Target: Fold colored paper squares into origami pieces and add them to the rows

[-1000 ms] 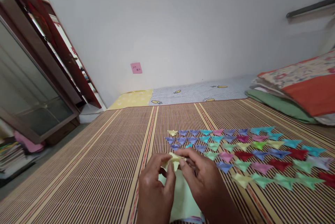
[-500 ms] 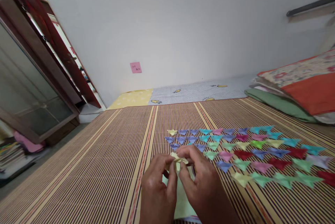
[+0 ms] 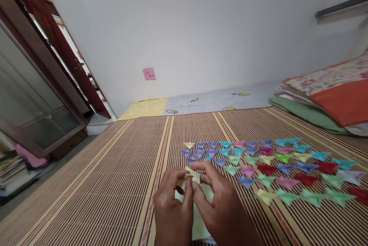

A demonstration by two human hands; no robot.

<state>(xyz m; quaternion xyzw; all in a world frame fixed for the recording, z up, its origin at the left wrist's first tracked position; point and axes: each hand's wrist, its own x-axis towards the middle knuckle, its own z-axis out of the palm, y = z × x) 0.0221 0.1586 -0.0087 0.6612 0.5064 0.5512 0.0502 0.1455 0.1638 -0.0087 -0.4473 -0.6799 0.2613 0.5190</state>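
Observation:
My left hand [image 3: 171, 207] and my right hand [image 3: 221, 209] meet low in the middle of the head view. Both pinch one small folded piece of pale yellow paper [image 3: 189, 175] between thumbs and fingertips, held just above the striped mat [image 3: 115, 184]. Under my hands lies a pale green sheet [image 3: 198, 223], mostly hidden by them. To the right, several small folded paper shapes [image 3: 267, 169] in blue, green, pink, red and yellow lie in rows on the mat.
A white wall with a pink note [image 3: 149, 74] stands behind. Folded bedding [image 3: 330, 100] is piled at the right. A dark-framed glass door [image 3: 37, 96] leans at the left, with stacked books [image 3: 14, 169] below it. Patterned sheets [image 3: 201, 104] edge the mat's far side.
My hands have drawn closer together on the yellow paper and shifted slightly left. The fingertips have worked along its fold. The rows of shapes have not moved.

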